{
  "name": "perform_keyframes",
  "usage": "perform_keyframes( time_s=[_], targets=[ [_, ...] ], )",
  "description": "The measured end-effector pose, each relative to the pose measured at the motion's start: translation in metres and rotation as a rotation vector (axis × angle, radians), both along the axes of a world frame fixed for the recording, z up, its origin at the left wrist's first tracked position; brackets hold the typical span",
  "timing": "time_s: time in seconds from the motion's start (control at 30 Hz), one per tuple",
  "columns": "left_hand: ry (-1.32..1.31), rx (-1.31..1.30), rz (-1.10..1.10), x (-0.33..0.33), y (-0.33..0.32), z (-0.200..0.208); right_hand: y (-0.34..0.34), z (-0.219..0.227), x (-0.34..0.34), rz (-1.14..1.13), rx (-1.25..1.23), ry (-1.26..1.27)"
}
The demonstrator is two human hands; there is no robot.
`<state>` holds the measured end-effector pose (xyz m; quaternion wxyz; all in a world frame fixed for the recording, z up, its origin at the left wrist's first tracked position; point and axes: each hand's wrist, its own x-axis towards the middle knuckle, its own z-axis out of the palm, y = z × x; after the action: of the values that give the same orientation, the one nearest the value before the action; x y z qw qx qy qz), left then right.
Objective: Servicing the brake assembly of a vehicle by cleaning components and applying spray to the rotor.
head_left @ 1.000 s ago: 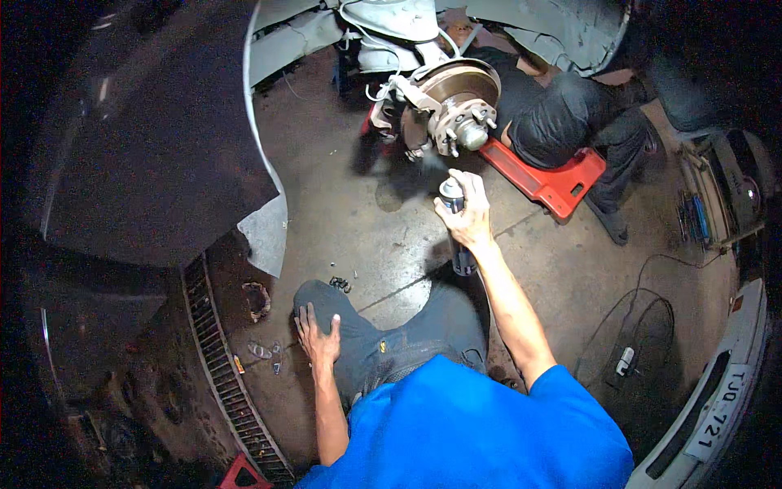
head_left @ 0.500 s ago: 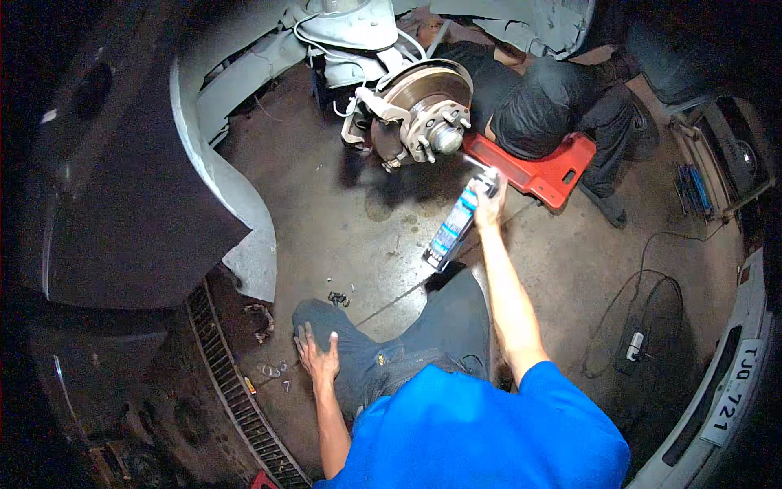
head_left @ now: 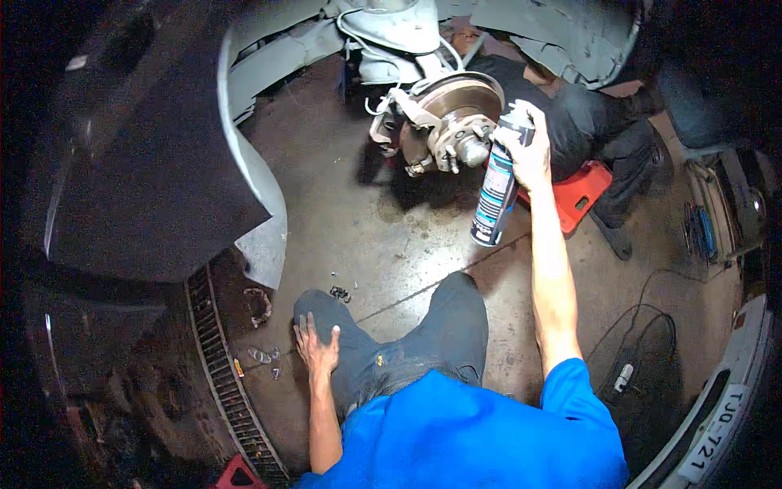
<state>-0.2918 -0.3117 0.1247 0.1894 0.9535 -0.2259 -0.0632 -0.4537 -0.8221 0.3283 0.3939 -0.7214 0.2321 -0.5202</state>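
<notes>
My right hand [head_left: 531, 148] grips a blue, black and white spray can [head_left: 494, 196] near its top. The can stands nearly upright, tilted a little to the right, in front of the wheel hub [head_left: 470, 145]. Behind the hub is a brake disc [head_left: 481, 91], bare of any wheel, with a bracket [head_left: 401, 110] on its left side. Whether spray is leaving the nozzle I cannot make out. My left hand [head_left: 318, 346] rests on my left thigh [head_left: 326, 314], fingers spread, holding nothing.
Another person in dark clothes [head_left: 586, 122] lies by a red creeper [head_left: 588, 191] beyond the can. Small dark parts [head_left: 340, 293] lie before my left knee. A floor grate [head_left: 216, 350] runs at left under a dark car panel [head_left: 147, 163]. A cable [head_left: 652, 314] lies at right near a bumper [head_left: 700, 399].
My right hand has raised the can upward and to the right, closer to the hub, and turned it more upright. My left hand stays on the thigh. The view has shifted slightly.
</notes>
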Motion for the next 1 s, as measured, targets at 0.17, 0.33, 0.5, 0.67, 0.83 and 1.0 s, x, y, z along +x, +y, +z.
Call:
perform_keyframes(
  time_s=[0.17, 0.33, 0.5, 0.67, 0.83, 1.0],
  targets=[
    [-0.001, -0.033, 0.012, -0.001, 0.0, -0.002, 0.052, 0.021, 0.021, 0.03, -0.168, 0.144],
    [-0.013, -0.077, 0.023, -0.003, 0.006, -0.005, 0.101, -0.01, 0.046, 0.074, -0.41, 0.27],
    [-0.033, -0.089, 0.008, -0.004, 0.007, -0.002, 0.115, -0.021, 0.063, 0.077, -0.347, 0.277],
    [-0.049, -0.133, 0.005, -0.003, 0.011, -0.005, 0.111, -0.027, 0.086, 0.036, -0.241, 0.16],
    [-0.048, -0.142, 0.009, -0.001, 0.013, -0.008, 0.114, -0.033, 0.103, 0.014, -0.323, 0.24],
    [-0.009, -0.146, 0.02, 0.001, 0.01, -0.006, 0.116, -0.045, 0.105, -0.101, -0.272, 0.212]
  ],
)
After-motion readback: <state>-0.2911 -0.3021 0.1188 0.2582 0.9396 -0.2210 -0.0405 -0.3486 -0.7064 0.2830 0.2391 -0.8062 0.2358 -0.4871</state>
